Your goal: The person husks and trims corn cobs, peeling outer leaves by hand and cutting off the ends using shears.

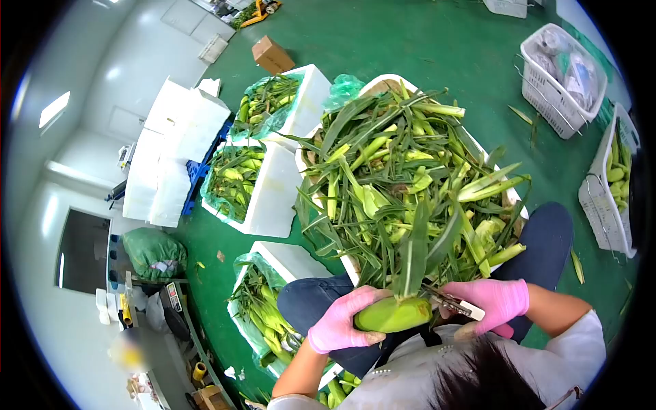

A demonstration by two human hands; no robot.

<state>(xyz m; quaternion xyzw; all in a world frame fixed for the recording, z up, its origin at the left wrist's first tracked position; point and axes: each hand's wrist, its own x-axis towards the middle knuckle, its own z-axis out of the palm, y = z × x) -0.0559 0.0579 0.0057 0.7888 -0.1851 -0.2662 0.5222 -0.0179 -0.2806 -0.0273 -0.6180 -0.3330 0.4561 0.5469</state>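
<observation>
My left hand (348, 318), in a pink glove, is closed around a green ear of corn (393, 316) still in its husk. A long leaf (413, 256) rises from the ear's stalk end. My right hand (486, 304), also in a pink glove, grips pruning shears (466, 309) with a pale handle. The shears' blades are close to the stalk end of the ear; whether they touch it I cannot tell. Just beyond both hands, a large white tub (345, 265) is heaped with cut corn leaves and stalks (383, 184).
On the left stand white foam boxes (273, 198) lined with green plastic and filled with corn. White baskets (557, 106) are at the right, one holding bagged items, another corn (618, 171). A cardboard box (272, 55) sits behind on the green floor (328, 41). Shelving lines the left wall.
</observation>
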